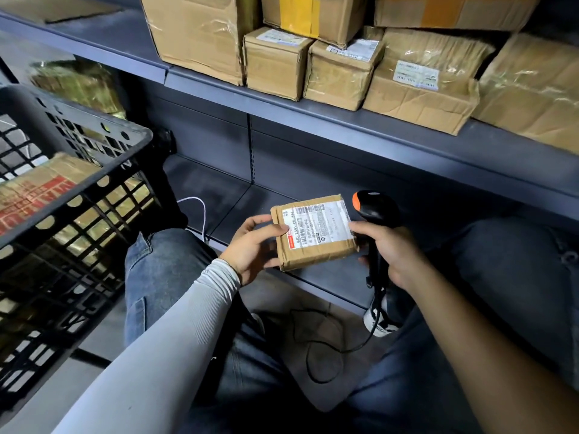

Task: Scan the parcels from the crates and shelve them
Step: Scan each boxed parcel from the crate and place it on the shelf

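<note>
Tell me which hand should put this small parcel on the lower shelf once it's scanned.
Probably the left hand: it already grips the small parcel just above the lower shelf. The right hand is wrapped round the barcode scanner and only touches the parcel's edge.

The white label point(316, 225) on the small parcel point(315, 233) reads roughly "940 E591 00 344"; other print is illegible.

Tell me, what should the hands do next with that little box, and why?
Probably tilt the scanner in the right hand toward the label: the left hand holds the small parcel label-up, but the scanner's head sits beside it.
</note>
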